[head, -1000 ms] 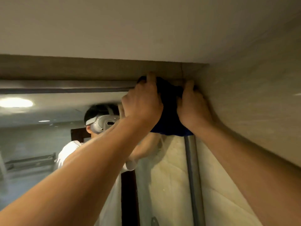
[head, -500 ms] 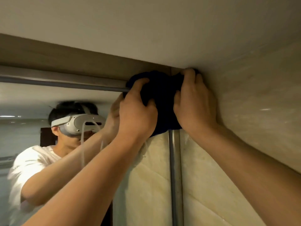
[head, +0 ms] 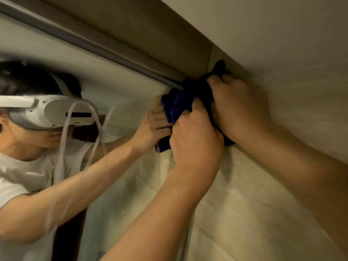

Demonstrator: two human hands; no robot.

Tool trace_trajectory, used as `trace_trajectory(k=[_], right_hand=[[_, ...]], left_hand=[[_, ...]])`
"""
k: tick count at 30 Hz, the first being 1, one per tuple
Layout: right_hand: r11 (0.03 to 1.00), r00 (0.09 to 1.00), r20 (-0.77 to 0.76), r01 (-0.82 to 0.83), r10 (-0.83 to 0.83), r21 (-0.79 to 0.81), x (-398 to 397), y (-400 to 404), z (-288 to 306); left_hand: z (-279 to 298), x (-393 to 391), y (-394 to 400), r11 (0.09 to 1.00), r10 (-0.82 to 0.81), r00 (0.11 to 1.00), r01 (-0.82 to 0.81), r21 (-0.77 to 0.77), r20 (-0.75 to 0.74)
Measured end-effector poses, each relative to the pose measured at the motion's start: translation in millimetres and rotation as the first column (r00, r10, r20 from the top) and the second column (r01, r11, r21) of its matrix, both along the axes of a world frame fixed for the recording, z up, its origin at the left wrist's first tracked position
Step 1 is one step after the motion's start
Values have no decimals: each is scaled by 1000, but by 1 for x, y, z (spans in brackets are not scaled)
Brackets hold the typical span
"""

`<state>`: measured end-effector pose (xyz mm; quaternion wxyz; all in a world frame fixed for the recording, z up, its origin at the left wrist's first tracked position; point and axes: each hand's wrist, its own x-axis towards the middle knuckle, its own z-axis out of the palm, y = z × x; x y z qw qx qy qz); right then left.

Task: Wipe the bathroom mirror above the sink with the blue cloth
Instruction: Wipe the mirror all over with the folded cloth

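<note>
We hold the blue cloth (head: 178,104) bunched at the mirror (head: 116,95) top right corner; both left hand (head: 195,136) and right hand (head: 239,108) grasp it with curled fingers; since a second ago the cloth stayed here, so this corner is being scrubbed.

No readable text, label, brand, number or sign shows anywhere here, not on the wall, the mirror frame or the reflected headset.
</note>
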<state>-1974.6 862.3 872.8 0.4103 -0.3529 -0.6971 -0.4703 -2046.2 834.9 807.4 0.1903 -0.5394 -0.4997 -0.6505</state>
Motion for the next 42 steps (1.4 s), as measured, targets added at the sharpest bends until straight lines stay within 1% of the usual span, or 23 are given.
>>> trace_trajectory(k=[5, 7, 9, 10, 11, 13, 15, 16, 17, 19, 21, 22, 24, 25, 27, 28, 30, 32, 34, 37, 40, 42], right_hand=[[999, 995, 95, -23, 27, -39, 2, -1, -3], [997, 993, 112, -26, 34, -76, 3, -7, -10], [994, 989, 144, -6, 22, -111, 2, -13, -23], [992, 983, 184, 21, 2, -124, 2, -15, -32], [989, 972, 233, 49, -16, -138, 3, -18, -42], [984, 955, 293, 88, -39, -157, 8, -23, -59], [980, 957, 284, 113, -63, -163, 11, -26, -64], [977, 963, 255, 127, -81, -170, 11, -27, -63], [975, 972, 212, 137, -98, -176, 12, -28, -59], [984, 989, 118, 104, -87, -141, 14, -31, -47], [992, 994, 73, 90, -84, -89, 16, -36, -32], [991, 990, 82, 118, -112, -69, 16, -35, -25], [981, 971, 150, 193, -187, -31, 15, -30, -12], [978, 961, 190, 209, -200, -27, 12, -27, -7], [980, 956, 238, 190, -171, -58, 6, -20, -4], [982, 960, 238, 172, -148, -80, 4, -17, -4], [985, 971, 206, 141, -119, -97, -1, -14, -5], [987, 975, 199, 124, -102, -99, -2, -13, -6], [990, 969, 227, 115, -94, -82, -3, -15, -7], [989, 960, 255, 133, -112, -65, -5, -12, -26], [977, 948, 282, 185, -148, -109, -3, -15, -59], [971, 935, 315, 210, -165, -116, -4, -21, -73]], left_hand=[[-4, 0, -4, 998, -57, 994, 60, -22, 94], [-12, 1, -8, 997, -64, 994, 67, -37, 88], [-25, -3, -12, 996, -24, 997, 30, -88, 72], [-35, -5, -14, 993, -1, 998, 8, -121, 61], [-47, -5, -16, 988, -5, 999, 13, -153, 50], [-66, -8, -23, 982, -87, 996, 91, -166, 31], [-75, -11, -28, 975, -153, 987, 157, -154, 39], [-74, -12, -30, 976, -165, 985, 171, -136, 58], [-69, -13, -31, 979, -168, 982, 176, -104, 83], [-53, -10, -34, 982, -178, 974, 186, -42, 138], [-32, -6, -31, 976, -215, 959, 219, -2, 184], [-23, -4, -28, 972, -231, 951, 235, 6, 205], [-9, -1, -20, 966, -251, 937, 258, 2, 245], [-5, 0, -16, 971, -223, 944, 237, -33, 242], [-5, 4, -11, 983, -65, 987, 89, -158, 148], [-7, 4, -9, 981, 10, 995, 9, -193, 99], [-7, 3, -4, 979, 61, 995, -46, -196, 73], [-6, 0, -1, 979, 32, 995, -12, -203, 96], [-9, -1, -3, 984, 0, 993, 21, -178, 122], [-34, -3, -7, 985, -16, 992, 37, -170, 123], [-67, -3, -10, 970, -53, 990, 83, -228, 132], [-85, -5, -16, 948, -90, 979, 140, -287, 182]])
